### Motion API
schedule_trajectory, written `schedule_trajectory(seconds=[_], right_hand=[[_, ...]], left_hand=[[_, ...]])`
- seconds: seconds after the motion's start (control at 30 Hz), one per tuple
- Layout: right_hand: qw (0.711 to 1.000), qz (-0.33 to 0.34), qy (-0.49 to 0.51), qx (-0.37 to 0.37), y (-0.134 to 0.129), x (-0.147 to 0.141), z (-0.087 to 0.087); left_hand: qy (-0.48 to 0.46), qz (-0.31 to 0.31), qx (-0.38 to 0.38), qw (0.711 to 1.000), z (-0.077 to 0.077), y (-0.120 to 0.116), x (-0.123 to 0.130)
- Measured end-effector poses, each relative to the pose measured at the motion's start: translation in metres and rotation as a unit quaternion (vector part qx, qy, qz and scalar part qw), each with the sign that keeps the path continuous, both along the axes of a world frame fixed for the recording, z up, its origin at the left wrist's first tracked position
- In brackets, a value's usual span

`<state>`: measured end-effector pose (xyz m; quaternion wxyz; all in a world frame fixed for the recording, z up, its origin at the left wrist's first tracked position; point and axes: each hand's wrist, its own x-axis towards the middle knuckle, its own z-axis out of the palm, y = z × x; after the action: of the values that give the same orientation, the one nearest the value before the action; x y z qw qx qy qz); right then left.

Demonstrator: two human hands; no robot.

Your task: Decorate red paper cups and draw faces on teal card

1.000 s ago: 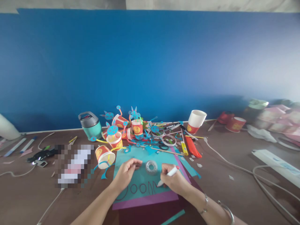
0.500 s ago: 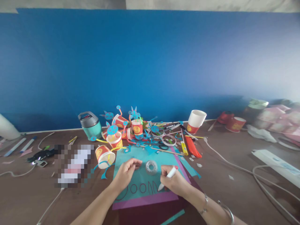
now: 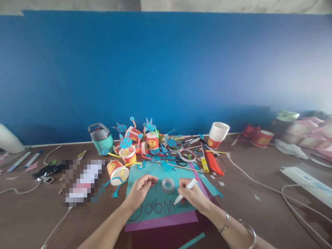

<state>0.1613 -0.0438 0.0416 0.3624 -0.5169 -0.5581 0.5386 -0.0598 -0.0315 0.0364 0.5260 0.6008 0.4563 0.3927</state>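
A turquoise paper sheet (image 3: 153, 169) lies on a purple sheet (image 3: 178, 220), with outlined circles and narrow pointed shapes along its lower part. My right hand (image 3: 190, 193) holds a white marker (image 3: 192, 183) with a red end, its tip low at the paper beside the pointed shapes. On the sheet's left side rests my left hand (image 3: 142, 186), its fingers loosely bent and nothing seen in them. Between both hands sits a clear roll of tape (image 3: 168, 191).
Red-and-white paper cups (image 3: 129, 156) with blue paper cut-outs crowd the left back. Behind the sheet lie scissors (image 3: 181, 162), a yellow cutter (image 3: 204, 165) and a red one (image 3: 214, 164). A turquoise flask (image 3: 101, 140), a white cup (image 3: 218, 133) and a white cable (image 3: 249, 175) stand or lie around.
My right hand has lifted the marker tip slightly up and left, near the top of the last pointed shape. My left hand stays in place.
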Motion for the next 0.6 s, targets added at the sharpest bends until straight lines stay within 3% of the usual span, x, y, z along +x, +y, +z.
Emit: schedule_trajectory(seconds=[0.23, 0.37, 0.47, 0.6], right_hand=[[0.998, -0.051, 0.019, -0.012, 0.025, 0.004, 0.005], [0.997, -0.070, 0.031, -0.032, 0.021, 0.003, 0.012], [0.991, -0.088, 0.058, -0.086, 0.007, -0.015, 0.020], [0.978, -0.009, 0.096, -0.186, -0.012, -0.056, 0.022]], left_hand=[[-0.099, 0.031, -0.040, 0.994, 0.007, -0.004, 0.002], [-0.172, 0.054, -0.043, 0.983, 0.009, -0.001, -0.001], [-0.186, 0.066, -0.033, 0.980, 0.007, 0.003, -0.004], [-0.181, 0.070, -0.030, 0.980, 0.003, 0.008, -0.007]])
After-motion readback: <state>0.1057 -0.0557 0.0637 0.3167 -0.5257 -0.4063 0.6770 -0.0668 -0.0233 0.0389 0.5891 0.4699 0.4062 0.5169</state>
